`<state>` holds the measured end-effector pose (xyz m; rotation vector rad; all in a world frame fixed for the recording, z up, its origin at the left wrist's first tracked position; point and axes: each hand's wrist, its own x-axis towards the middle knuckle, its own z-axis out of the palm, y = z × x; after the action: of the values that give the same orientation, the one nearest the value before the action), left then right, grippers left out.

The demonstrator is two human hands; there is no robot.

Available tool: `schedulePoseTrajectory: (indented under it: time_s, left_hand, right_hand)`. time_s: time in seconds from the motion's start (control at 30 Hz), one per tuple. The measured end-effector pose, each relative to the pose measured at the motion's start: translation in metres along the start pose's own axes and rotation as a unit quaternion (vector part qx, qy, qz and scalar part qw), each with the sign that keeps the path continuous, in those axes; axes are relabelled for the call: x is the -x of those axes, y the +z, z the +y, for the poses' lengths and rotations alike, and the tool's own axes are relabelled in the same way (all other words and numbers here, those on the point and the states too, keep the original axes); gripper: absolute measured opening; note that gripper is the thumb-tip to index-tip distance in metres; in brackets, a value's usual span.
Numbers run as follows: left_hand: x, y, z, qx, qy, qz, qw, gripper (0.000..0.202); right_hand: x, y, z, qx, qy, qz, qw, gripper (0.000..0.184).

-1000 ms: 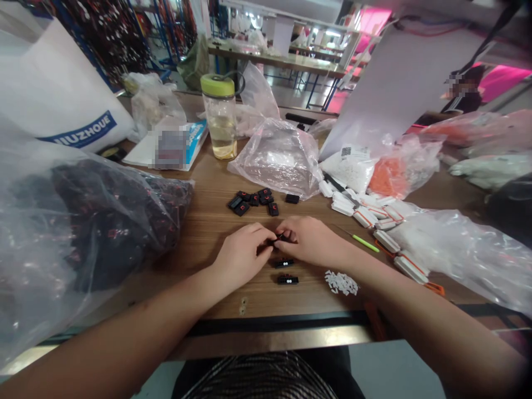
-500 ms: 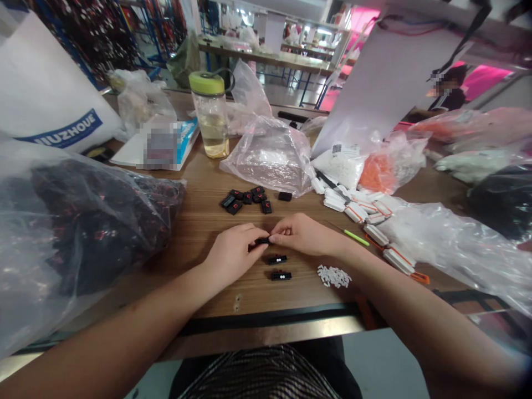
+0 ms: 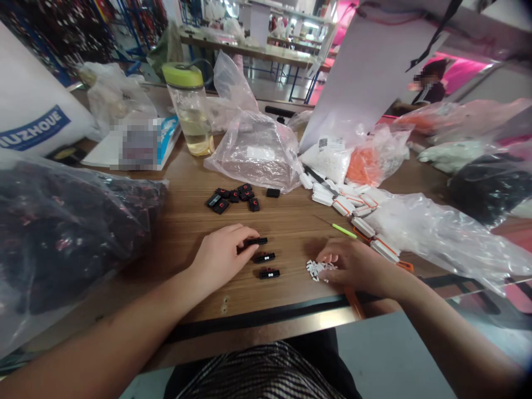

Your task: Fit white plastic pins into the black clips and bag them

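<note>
My left hand (image 3: 226, 252) pinches the end of a black connector housing (image 3: 260, 240) just over the table. Nearer to me lie two similar black connectors (image 3: 265, 258), (image 3: 270, 274), each with two white dots on its face. My right hand (image 3: 351, 266) is at a small heap of white plugs (image 3: 315, 268), its thumb and fingers apart with some of the plugs between them. Behind my left hand is a loose group of black connectors with red parts (image 3: 221, 206). One plain black piece (image 3: 272, 193) lies apart from that group.
A green-handled pick tool (image 3: 344, 230) lies near white pieces with orange bands (image 3: 342, 207). Clear plastic bags (image 3: 266, 152) stand behind. A bottle with a green lid (image 3: 189, 111) is at back left. A big bag of black parts (image 3: 75, 233) fills the left side.
My right hand has left the held connector and moved right and toward me to the white plugs. My left hand keeps its connector. The whole view has shifted slightly.
</note>
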<state>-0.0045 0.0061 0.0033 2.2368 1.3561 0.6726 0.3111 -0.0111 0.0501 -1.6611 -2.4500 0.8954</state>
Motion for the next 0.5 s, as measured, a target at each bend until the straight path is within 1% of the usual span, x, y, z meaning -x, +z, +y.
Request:
schedulePoseTrajectory:
  time_s: [0.07,0.13,0.27,0.37,0.5]
  left_hand:
    - [0.000,0.000,-0.001,-0.003,0.007,0.003,1.000,0.015]
    - [0.001,0.001,-0.003,-0.004,0.012,0.006,1.000,0.015]
    - [0.002,0.002,-0.005,0.002,0.014,0.009,1.000,0.015]
    - [0.002,0.002,-0.005,-0.004,0.019,0.014,1.000,0.014]
    - [0.002,0.003,-0.006,-0.004,0.020,0.013,1.000,0.015]
  right_hand:
    - [0.001,0.003,0.001,-0.001,-0.023,0.007,1.000,0.018]
    - [0.000,0.003,0.003,-0.024,-0.022,0.006,0.999,0.021]
    - [-0.002,-0.001,0.010,-0.066,0.034,0.022,0.997,0.024]
    - [0.000,-0.004,0.016,-0.061,0.073,0.040,0.995,0.022]
    - [0.004,-0.005,0.026,-0.061,0.110,0.045,0.991,0.021]
